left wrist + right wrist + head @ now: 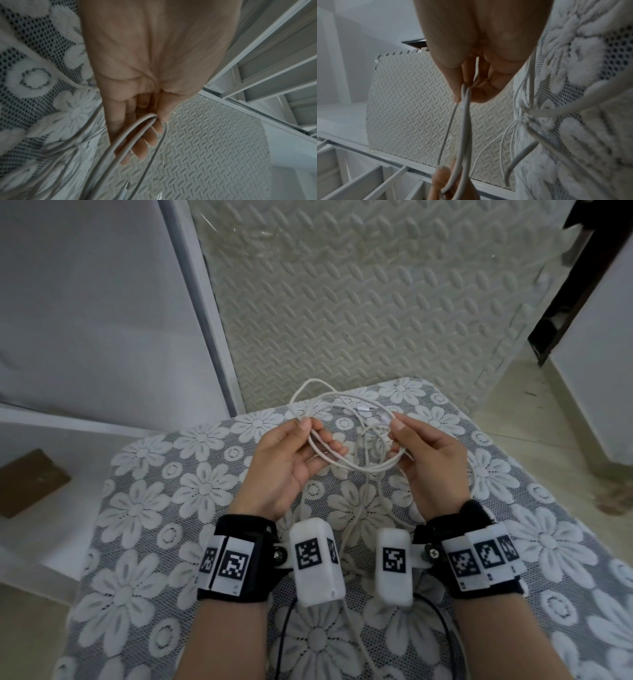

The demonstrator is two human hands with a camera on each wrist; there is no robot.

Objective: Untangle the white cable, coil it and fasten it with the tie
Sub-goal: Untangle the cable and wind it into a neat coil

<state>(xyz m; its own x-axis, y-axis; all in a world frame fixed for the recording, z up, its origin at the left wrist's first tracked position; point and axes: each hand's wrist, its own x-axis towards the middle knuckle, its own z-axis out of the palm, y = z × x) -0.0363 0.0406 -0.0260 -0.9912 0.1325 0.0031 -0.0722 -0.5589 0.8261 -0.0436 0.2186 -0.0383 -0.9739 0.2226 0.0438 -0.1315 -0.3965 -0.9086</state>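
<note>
The white cable (356, 469) hangs in several loose loops between my two hands above the flowered lace cloth (154, 508). My left hand (306, 428) pinches strands between thumb and fingers, palm up; in the left wrist view two strands (130, 135) run across its fingers (145, 146). My right hand (399, 426) pinches the loops' other side, and its wrist view shows the cable (465, 121) leaving that pinch. A silver-tipped connector (363, 408) lies just beyond the hands. One tail (352, 525) trails back between my wrists. I see no tie.
A pale embossed foam mat (359, 302) covers the floor ahead. A white panel (102, 320) stands to the left, with a brown board (30, 481) lying below it. Dark furniture (575, 285) is at the upper right. Black camera leads (284, 635) hang near my forearms.
</note>
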